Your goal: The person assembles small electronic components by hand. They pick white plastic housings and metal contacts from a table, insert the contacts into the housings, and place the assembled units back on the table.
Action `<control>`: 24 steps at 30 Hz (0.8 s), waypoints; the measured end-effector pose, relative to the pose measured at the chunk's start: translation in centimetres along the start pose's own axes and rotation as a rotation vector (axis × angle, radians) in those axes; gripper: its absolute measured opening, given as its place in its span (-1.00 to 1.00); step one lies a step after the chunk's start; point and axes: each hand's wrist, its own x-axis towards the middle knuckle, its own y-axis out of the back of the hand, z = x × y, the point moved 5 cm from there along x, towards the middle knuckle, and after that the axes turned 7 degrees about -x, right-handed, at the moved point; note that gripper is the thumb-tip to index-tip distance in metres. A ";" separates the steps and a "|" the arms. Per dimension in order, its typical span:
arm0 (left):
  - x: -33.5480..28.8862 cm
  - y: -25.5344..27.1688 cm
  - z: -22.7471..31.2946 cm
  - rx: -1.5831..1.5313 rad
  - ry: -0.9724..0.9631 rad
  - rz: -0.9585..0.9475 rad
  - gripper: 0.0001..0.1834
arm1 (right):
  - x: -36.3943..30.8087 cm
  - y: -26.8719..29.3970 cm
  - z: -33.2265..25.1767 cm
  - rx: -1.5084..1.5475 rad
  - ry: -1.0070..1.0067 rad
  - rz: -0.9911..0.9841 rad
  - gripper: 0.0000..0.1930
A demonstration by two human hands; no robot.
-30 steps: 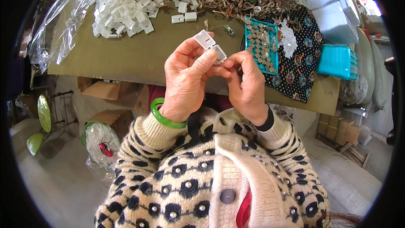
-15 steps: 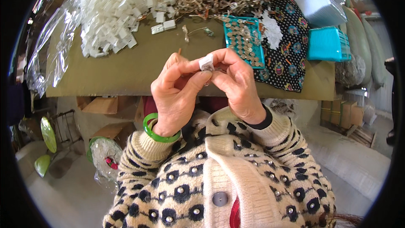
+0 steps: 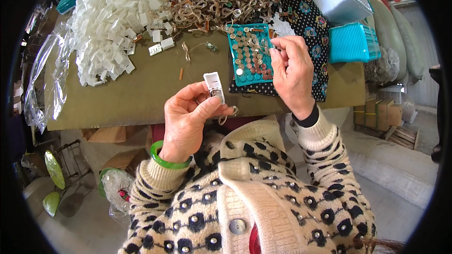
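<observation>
My left hand [image 3: 183, 120] grips a small white plastic case [image 3: 213, 81] between thumb and fingers, its lid swung up. Metal bits show inside the case, and a thin looped wire [image 3: 235, 111] hangs beside the fingertips. Over the right edge of a teal tray [image 3: 246, 83] is my right hand [image 3: 294, 73], thumb and forefinger brought together; whatever they pinch is too small to make out. Rows of round button cells [image 3: 246, 49] fill most of the tray. A whitish disc [image 3: 239, 72] lies near its front left corner.
White cases [image 3: 108, 28] are heaped at the far left, beside a tangled pile of wired parts [image 3: 221, 0]. Patterned black cloth [image 3: 321, 77] lies under the tray. Teal baskets [image 3: 355, 42] stand at right. Two cases [image 3: 161, 46] and a loose wire [image 3: 187, 52] lie on the table [image 3: 117, 103].
My hands were together at the white case. The right has parted from it and moved right to the tray; the left keeps the case, slightly lower and with its lid now showing.
</observation>
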 end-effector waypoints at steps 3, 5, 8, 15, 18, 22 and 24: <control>0.2 0.0 0.0 -0.005 0.028 -0.012 -0.73 | 0.0 -1.2 1.9 -0.055 -0.017 -0.151 -0.82; 0.2 0.0 -0.1 -0.001 0.056 0.005 -0.74 | 0.0 -1.8 2.5 -0.080 0.021 -0.212 -0.82; 0.2 0.0 -0.1 -0.017 0.099 0.037 -0.76 | 0.2 -2.4 3.5 -0.008 -0.012 -0.255 -0.85; 0.5 -0.7 -0.1 -0.037 0.127 0.018 -0.81 | 4.4 -1.0 5.6 -0.081 0.057 0.047 -0.91; 0.7 -0.8 -0.1 -0.077 0.098 0.053 -0.82 | 5.8 -0.5 5.6 -0.142 0.040 0.135 -0.94; 1.0 -0.8 0.3 -0.142 0.080 0.054 -0.80 | 3.4 -1.2 3.5 0.056 0.067 -0.039 -0.95; 1.3 -0.9 0.3 -0.087 0.066 0.031 -0.78 | 1.9 -2.4 2.5 0.034 0.052 -0.123 -0.95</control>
